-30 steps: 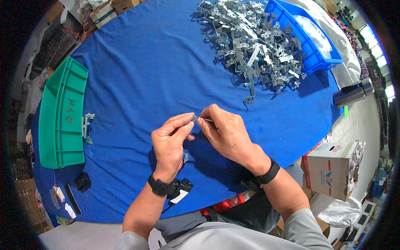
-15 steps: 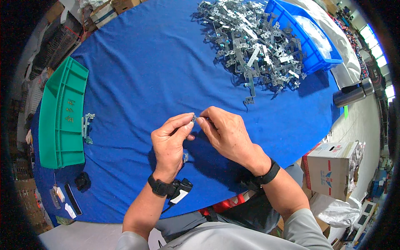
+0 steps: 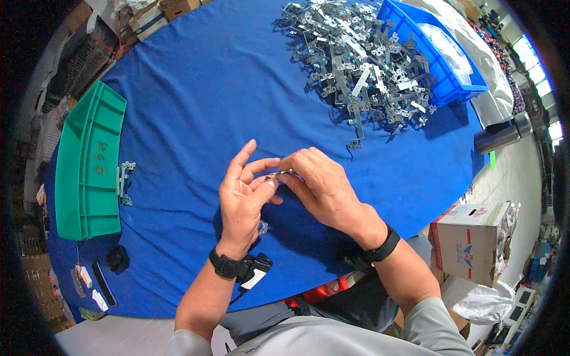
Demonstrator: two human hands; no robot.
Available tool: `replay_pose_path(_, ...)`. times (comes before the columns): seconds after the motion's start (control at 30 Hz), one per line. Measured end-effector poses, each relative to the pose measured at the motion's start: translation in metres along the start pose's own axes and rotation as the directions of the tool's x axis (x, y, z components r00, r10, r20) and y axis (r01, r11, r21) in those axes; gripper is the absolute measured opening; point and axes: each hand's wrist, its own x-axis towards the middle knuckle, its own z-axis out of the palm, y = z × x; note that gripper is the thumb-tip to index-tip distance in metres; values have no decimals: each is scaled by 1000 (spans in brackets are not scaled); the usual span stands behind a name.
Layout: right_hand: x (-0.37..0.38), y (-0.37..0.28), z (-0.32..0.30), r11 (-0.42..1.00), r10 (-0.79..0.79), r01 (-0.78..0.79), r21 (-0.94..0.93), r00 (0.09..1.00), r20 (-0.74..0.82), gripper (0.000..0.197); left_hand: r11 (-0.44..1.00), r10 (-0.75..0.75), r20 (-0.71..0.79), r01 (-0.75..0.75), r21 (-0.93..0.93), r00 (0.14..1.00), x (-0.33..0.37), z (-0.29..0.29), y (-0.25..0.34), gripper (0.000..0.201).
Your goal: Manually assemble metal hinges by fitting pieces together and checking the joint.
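Lettering is marking a green bin (image 3: 89, 207) and a cardboard box (image 3: 448, 240). The right hand (image 3: 323, 187) is pinching a metal piece (image 3: 286, 172), which is reaching to the left hand (image 3: 240, 202), whose fingers are standing apart.

Worktop cloth (image 3: 196, 118) plain blue. Tray (image 3: 105, 204) green, brownish marks (image 3: 100, 158) inside. Crate (image 3: 454, 89) brighter blue. Metal heap (image 3: 362, 71) shiny silver-grey; held metal piece (image 3: 287, 172) silver too. Wristbands (image 3: 386, 244) black. Sleeve (image 3: 436, 323) light grey. Box (image 3: 469, 261) tan, red and blue print.
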Motion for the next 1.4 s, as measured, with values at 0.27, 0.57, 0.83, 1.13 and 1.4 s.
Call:
replay_pose_path(0.27,-2,2,1,923,316,-280,263,943,-105,11,884,-76,-14,61,-464,997,6,-8,4,57)
replay_pose_path(0.57,-1,-3,2,679,504,-514,525,846,176,14,981,180,-156,-188,-43,971,1,-3,-7,43)
replay_pose_path(0.83,-5,0,2,925,311,-316,209,949,59,13,995,96,-213,-98,-3,972,2,-8,-9,36)
replay_pose_path(1.13,-3,-1,1,975,176,-158,155,979,-104,5,1000,20,-107,-20,0,994,-1,0,-7,29)
replay_pose_path(1.4,-3,-2,1,988,148,-144,58,985,-87,5,991,-42,-68,33,-134,997,-1,-2,-7,31)
